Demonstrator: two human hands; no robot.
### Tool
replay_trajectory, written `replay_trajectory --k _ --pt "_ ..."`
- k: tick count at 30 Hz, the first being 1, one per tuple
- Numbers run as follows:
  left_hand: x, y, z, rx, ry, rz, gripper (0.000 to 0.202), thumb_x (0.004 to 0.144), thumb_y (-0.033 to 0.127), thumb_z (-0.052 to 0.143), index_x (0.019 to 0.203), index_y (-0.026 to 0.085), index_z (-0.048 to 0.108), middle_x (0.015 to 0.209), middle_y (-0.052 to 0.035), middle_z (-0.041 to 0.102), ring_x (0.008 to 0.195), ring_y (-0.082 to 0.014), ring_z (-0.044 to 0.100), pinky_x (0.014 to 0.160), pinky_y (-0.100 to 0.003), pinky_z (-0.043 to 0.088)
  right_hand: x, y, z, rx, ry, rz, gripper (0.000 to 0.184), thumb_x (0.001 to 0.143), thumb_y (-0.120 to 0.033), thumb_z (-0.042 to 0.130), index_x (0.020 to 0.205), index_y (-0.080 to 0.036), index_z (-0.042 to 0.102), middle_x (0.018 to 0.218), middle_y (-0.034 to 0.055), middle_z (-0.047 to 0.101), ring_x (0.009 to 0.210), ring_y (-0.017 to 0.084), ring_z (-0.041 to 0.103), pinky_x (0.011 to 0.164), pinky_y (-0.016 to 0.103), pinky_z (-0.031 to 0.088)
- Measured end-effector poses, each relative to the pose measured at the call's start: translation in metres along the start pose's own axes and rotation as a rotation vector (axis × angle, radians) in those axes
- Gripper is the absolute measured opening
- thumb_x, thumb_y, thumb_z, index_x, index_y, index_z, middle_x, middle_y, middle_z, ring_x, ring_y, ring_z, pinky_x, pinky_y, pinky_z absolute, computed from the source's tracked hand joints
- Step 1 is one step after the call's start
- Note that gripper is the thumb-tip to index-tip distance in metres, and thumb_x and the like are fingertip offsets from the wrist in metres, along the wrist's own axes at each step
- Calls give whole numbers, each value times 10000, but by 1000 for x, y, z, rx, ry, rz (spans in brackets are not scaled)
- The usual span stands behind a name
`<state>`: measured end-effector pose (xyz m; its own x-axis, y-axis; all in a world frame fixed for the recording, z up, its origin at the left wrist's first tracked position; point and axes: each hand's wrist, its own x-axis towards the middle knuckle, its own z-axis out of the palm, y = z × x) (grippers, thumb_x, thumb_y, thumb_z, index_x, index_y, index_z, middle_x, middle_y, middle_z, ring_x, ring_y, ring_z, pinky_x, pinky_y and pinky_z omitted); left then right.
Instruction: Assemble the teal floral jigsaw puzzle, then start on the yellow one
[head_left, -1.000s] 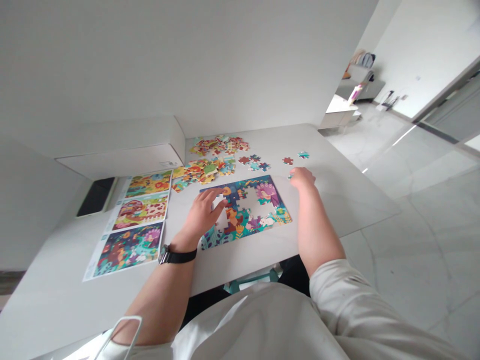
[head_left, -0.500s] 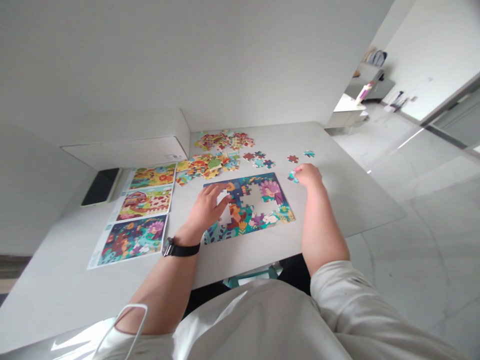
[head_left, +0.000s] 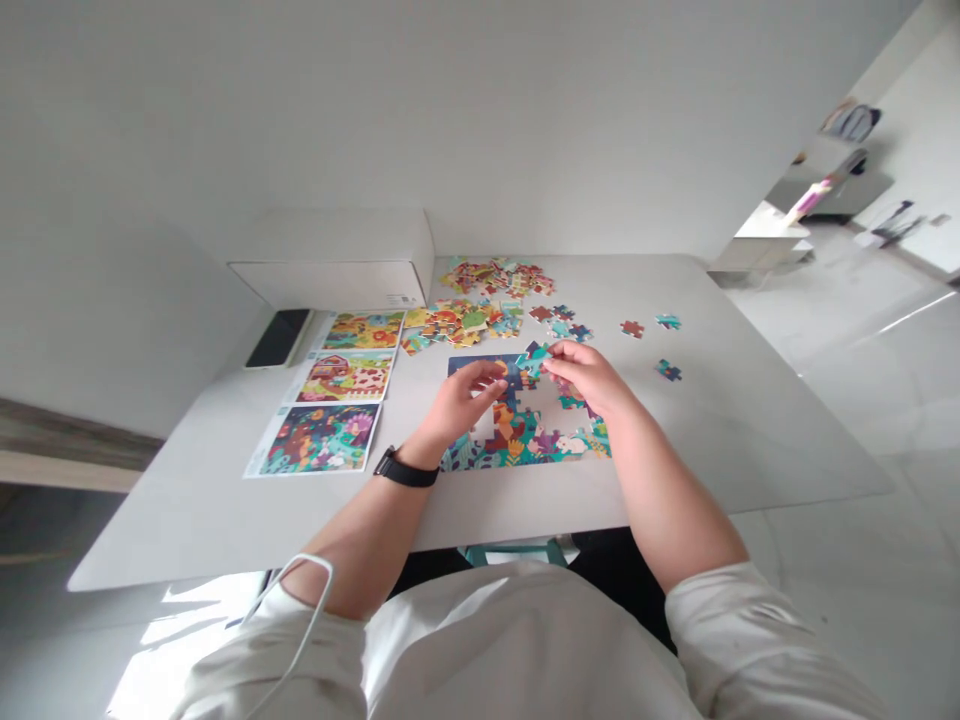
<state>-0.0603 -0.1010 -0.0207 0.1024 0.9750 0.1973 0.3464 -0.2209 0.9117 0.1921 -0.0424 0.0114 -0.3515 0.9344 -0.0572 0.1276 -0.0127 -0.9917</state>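
A partly assembled jigsaw puzzle (head_left: pixel 517 455) with a dark night sky and teal plants lies on the table, with gaps in its middle and left part. My right hand (head_left: pixel 589 378) pinches a teal-and-dark jigsaw piece (head_left: pixel 533 358) above the puzzle's upper middle. At the puzzle's left side is my left hand (head_left: pixel 466 400), fingers apart and slightly bent, holding nothing; it hides part of the puzzle. A loose brown piece (head_left: pixel 632 328), a teal piece (head_left: pixel 667 321) and a dark-and-teal piece (head_left: pixel 669 370) lie to the right.
Several loose pieces (head_left: pixel 561 328) lie behind the puzzle, near a yellow-orange pile (head_left: pixel 465 322) and a red-pink pile (head_left: pixel 499 275). On the left are a picture sheet (head_left: pixel 375 400), a phone (head_left: pixel 279 338) and a white box (head_left: pixel 330 285). The table's front edge (head_left: pixel 525 540) is close to my body.
My right hand has moved left from beside the puzzle to above it, carrying the piece. A dark-and-teal piece now shows at the right. The camera view has turned left.
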Motion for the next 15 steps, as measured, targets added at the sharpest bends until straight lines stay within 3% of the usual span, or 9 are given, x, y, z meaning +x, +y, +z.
replay_trajectory --k 4,8,15 --pt "2 0 5 -203 -23 -60 574 885 726 773 1061 186 696 972 -77 771 871 -199 731 801 -317 572 -2 5 17 -45 -82 -8 353 802 -559 801 889 -235 688 831 2 736 768 173 628 715 288 472" --pt "3 0 5 -269 -3 -131 586 834 759 799 950 204 655 852 -43 738 802 -185 698 740 -305 537 1 12 23 -85 -110 -10 353 824 -559 781 919 -224 720 906 27 786 791 175 635 777 306 488" --pt "2 3 5 -358 -2 -214 584 767 733 867 918 208 662 853 -45 761 799 -188 704 752 -316 548 3 14 21 -75 -125 -22 376 819 -592 780 876 -228 703 883 26 769 787 177 616 777 307 482"
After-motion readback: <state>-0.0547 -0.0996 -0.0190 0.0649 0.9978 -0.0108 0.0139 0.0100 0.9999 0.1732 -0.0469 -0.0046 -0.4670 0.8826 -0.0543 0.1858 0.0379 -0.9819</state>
